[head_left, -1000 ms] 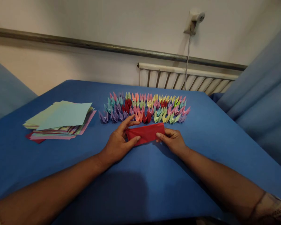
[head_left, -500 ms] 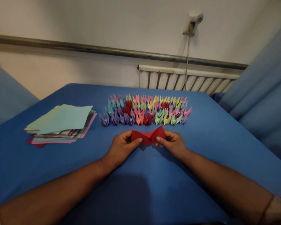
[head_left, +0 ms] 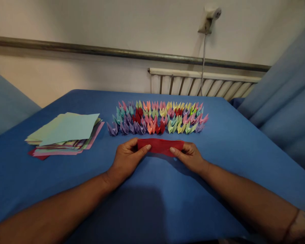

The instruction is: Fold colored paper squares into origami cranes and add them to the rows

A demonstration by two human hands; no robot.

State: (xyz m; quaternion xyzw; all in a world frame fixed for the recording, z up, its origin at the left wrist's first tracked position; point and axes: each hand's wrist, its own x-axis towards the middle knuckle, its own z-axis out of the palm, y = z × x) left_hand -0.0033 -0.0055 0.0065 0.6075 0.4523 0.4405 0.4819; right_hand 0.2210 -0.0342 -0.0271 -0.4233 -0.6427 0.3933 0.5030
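Note:
A folded sheet of red origami paper (head_left: 160, 146) is stretched into a wide band above the blue table (head_left: 147, 176). My left hand (head_left: 128, 154) pinches its left end, thumb in front and fingers behind. At the right end, my right hand (head_left: 189, 154) grips it the same way. Just beyond the paper stand several rows of small folded paper cranes (head_left: 157, 118) in purple, pink, red, yellow, green and blue. The fingers behind the red paper are partly hidden.
To the left lies a loose stack of coloured paper sheets (head_left: 71, 127), light blue on top. Behind the table are a metal rail (head_left: 104, 51), a radiator (head_left: 178, 81) and a wall socket with a plug and cord (head_left: 208, 22). Blue curtains (head_left: 287, 95) hang at the sides.
The red paper has gone from a shape with a V-shaped dip to a wider, straighter band. My hands have moved slightly apart, both still holding its ends.

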